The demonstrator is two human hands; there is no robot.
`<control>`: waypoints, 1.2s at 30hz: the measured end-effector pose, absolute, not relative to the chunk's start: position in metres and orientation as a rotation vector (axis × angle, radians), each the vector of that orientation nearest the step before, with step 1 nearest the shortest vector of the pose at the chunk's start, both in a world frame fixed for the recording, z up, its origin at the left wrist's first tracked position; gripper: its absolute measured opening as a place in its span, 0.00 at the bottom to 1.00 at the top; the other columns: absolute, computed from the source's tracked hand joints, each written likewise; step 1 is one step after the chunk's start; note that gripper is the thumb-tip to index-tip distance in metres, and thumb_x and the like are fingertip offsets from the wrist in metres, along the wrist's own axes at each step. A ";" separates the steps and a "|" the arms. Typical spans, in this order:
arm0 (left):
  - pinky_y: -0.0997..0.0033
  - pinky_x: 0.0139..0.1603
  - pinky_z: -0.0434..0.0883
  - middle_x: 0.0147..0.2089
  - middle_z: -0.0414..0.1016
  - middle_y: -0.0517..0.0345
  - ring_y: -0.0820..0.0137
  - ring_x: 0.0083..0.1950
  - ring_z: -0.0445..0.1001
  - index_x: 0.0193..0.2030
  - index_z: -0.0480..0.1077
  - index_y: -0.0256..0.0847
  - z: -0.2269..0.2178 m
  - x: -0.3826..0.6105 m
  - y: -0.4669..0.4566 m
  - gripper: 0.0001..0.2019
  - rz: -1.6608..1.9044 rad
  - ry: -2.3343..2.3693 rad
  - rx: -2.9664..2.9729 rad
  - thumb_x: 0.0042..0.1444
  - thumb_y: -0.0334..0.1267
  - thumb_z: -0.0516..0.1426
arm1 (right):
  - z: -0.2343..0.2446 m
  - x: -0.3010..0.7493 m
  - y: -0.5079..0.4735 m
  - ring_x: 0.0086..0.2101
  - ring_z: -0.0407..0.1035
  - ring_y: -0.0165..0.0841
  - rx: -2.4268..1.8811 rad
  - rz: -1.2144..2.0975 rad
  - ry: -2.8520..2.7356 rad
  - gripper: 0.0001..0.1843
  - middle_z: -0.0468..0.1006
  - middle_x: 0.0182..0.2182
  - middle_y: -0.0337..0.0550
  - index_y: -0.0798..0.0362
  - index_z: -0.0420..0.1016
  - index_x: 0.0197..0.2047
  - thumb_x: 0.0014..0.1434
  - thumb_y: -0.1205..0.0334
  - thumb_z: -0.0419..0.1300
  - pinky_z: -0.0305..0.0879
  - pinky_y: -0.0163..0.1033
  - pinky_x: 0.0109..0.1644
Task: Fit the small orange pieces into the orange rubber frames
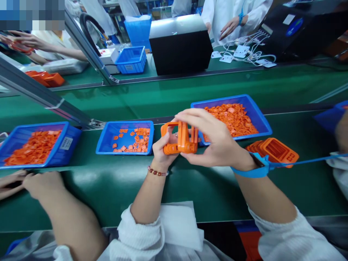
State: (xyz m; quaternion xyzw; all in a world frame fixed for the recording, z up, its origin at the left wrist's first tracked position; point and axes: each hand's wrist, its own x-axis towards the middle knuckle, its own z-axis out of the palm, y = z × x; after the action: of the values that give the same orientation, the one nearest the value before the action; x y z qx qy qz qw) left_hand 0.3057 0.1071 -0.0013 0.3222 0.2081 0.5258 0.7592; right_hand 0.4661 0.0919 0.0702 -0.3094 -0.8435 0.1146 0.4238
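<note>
My left hand (163,152), with a beaded bracelet on the wrist, and my right hand (209,137), with a blue strap at the wrist, both grip an orange rubber case frame (179,139) above the green conveyor belt (206,192). Its hollow rectangular side faces left. Just behind my right hand lies a blue tray (261,119) heaped with small orange pieces. A shallower blue tray (119,137) with scattered orange pieces sits beyond my left hand. Stacked orange case frames (274,152) lie on the belt to the right of my right wrist.
A third blue tray (67,143) of orange pieces stands at left, near a co-worker's hands (40,185). A metal rail (89,47) crosses the upper left. Across the far belt stand a black box (179,54), white cables (244,52) and people in white coats.
</note>
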 end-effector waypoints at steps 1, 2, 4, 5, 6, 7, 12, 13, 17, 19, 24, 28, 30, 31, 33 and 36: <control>0.46 0.58 0.72 0.44 0.78 0.50 0.48 0.59 0.73 0.50 0.72 0.42 0.000 0.304 0.107 0.22 1.133 0.418 0.709 0.54 0.53 0.60 | 0.072 0.470 0.093 0.58 0.65 0.48 -0.771 0.263 -2.050 0.34 0.69 0.57 0.51 0.48 0.63 0.63 0.53 0.61 0.64 0.68 0.57 0.62; 0.44 0.57 0.73 0.48 0.78 0.49 0.47 0.60 0.72 0.55 0.70 0.44 0.002 0.303 0.107 0.25 1.114 0.384 0.711 0.54 0.54 0.60 | 0.074 0.474 0.094 0.59 0.65 0.49 -0.767 0.236 -1.980 0.34 0.68 0.57 0.50 0.47 0.64 0.63 0.53 0.58 0.65 0.68 0.58 0.61; 0.42 0.56 0.73 0.52 0.76 0.47 0.44 0.61 0.71 0.63 0.64 0.46 0.004 0.301 0.108 0.33 1.051 0.341 0.707 0.52 0.56 0.61 | 0.075 0.481 0.096 0.60 0.63 0.52 -0.752 0.203 -1.843 0.34 0.67 0.58 0.49 0.43 0.66 0.62 0.53 0.53 0.66 0.70 0.61 0.60; 0.41 0.54 0.74 0.53 0.76 0.45 0.43 0.61 0.71 0.66 0.61 0.47 0.005 0.300 0.109 0.37 1.023 0.335 0.703 0.50 0.57 0.61 | 0.075 0.485 0.096 0.61 0.62 0.53 -0.739 0.201 -1.788 0.34 0.66 0.58 0.48 0.42 0.66 0.62 0.53 0.51 0.66 0.71 0.61 0.59; 0.41 0.53 0.74 0.53 0.76 0.44 0.42 0.60 0.72 0.67 0.59 0.47 0.005 0.298 0.109 0.40 1.005 0.333 0.700 0.49 0.58 0.62 | 0.076 0.487 0.096 0.61 0.61 0.53 -0.727 0.207 -1.746 0.33 0.66 0.59 0.47 0.40 0.65 0.63 0.54 0.51 0.66 0.72 0.62 0.59; 0.42 0.52 0.75 0.53 0.76 0.43 0.41 0.59 0.72 0.69 0.57 0.47 0.005 0.297 0.110 0.42 0.998 0.333 0.696 0.49 0.58 0.62 | 0.076 0.489 0.096 0.61 0.61 0.54 -0.720 0.219 -1.714 0.33 0.66 0.59 0.45 0.38 0.65 0.63 0.55 0.51 0.66 0.72 0.63 0.58; 0.42 0.53 0.74 0.54 0.76 0.45 0.42 0.61 0.71 0.67 0.59 0.47 0.003 0.298 0.108 0.38 1.049 0.353 0.682 0.51 0.56 0.61 | 0.081 0.481 0.089 0.61 0.63 0.51 -0.807 0.335 -1.771 0.38 0.66 0.62 0.42 0.36 0.62 0.65 0.53 0.56 0.68 0.74 0.59 0.57; 0.41 0.56 0.73 0.54 0.75 0.45 0.43 0.63 0.69 0.65 0.61 0.46 0.003 0.300 0.107 0.35 1.071 0.364 0.679 0.52 0.55 0.61 | 0.080 0.478 0.088 0.60 0.64 0.50 -0.808 0.328 -1.843 0.38 0.67 0.61 0.44 0.39 0.62 0.65 0.53 0.57 0.68 0.73 0.58 0.59; 0.48 0.65 0.67 0.56 0.75 0.50 0.49 0.69 0.62 0.53 0.71 0.42 0.001 0.307 0.104 0.22 1.220 0.435 0.651 0.55 0.50 0.59 | 0.073 0.463 0.087 0.59 0.65 0.47 -0.799 0.222 -2.157 0.32 0.69 0.60 0.52 0.50 0.66 0.63 0.55 0.62 0.64 0.70 0.56 0.60; 0.52 0.67 0.66 0.55 0.75 0.51 0.51 0.70 0.59 0.49 0.72 0.42 0.000 0.309 0.104 0.18 1.257 0.471 0.650 0.55 0.47 0.59 | 0.067 0.458 0.087 0.59 0.65 0.46 -0.854 0.204 -2.244 0.31 0.68 0.61 0.54 0.52 0.66 0.63 0.56 0.64 0.62 0.71 0.55 0.58; 0.54 0.66 0.67 0.50 0.76 0.52 0.51 0.71 0.59 0.49 0.72 0.42 -0.002 0.309 0.103 0.17 1.229 0.526 0.669 0.53 0.45 0.61 | 0.062 0.457 0.087 0.60 0.62 0.48 -0.904 0.243 -2.307 0.30 0.66 0.61 0.54 0.50 0.64 0.64 0.57 0.66 0.59 0.72 0.56 0.56; 0.54 0.66 0.67 0.56 0.74 0.53 0.52 0.71 0.59 0.52 0.71 0.43 -0.001 0.312 0.103 0.18 1.194 0.467 0.697 0.56 0.46 0.60 | 0.061 0.457 0.089 0.59 0.62 0.48 -0.920 0.281 -2.336 0.31 0.65 0.61 0.54 0.50 0.64 0.64 0.58 0.66 0.58 0.72 0.57 0.56; 0.55 0.66 0.67 0.57 0.74 0.53 0.53 0.71 0.59 0.50 0.72 0.42 0.001 0.314 0.103 0.16 1.206 0.458 0.688 0.59 0.48 0.58 | 0.062 0.458 0.090 0.58 0.64 0.47 -0.900 0.299 -2.321 0.30 0.66 0.60 0.54 0.50 0.64 0.64 0.58 0.66 0.58 0.72 0.56 0.57; 0.54 0.66 0.68 0.55 0.74 0.52 0.53 0.70 0.60 0.50 0.72 0.42 0.002 0.314 0.103 0.16 1.213 0.464 0.675 0.61 0.49 0.56 | 0.063 0.459 0.090 0.58 0.65 0.46 -0.873 0.304 -2.295 0.30 0.67 0.59 0.54 0.50 0.64 0.64 0.57 0.66 0.59 0.71 0.55 0.58; 0.51 0.63 0.70 0.53 0.76 0.52 0.52 0.68 0.64 0.51 0.72 0.43 0.004 0.314 0.104 0.18 1.198 0.464 0.660 0.62 0.53 0.54 | 0.066 0.463 0.091 0.58 0.66 0.46 -0.811 0.289 -2.200 0.31 0.68 0.58 0.53 0.50 0.65 0.63 0.56 0.65 0.61 0.70 0.56 0.60; 0.47 0.55 0.75 0.53 0.76 0.48 0.48 0.62 0.71 0.58 0.69 0.44 0.005 0.310 0.106 0.26 1.085 0.375 0.678 0.61 0.59 0.53 | 0.073 0.472 0.092 0.59 0.65 0.48 -0.749 0.269 -1.959 0.35 0.69 0.58 0.50 0.46 0.66 0.63 0.52 0.60 0.67 0.69 0.58 0.62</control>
State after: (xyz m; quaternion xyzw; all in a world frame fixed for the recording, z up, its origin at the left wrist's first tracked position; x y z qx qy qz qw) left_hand 0.3097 0.1055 0.0053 0.3145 0.1737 0.5031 0.7860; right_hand 0.4725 0.0919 0.0733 -0.3084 -0.8069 0.1109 0.4914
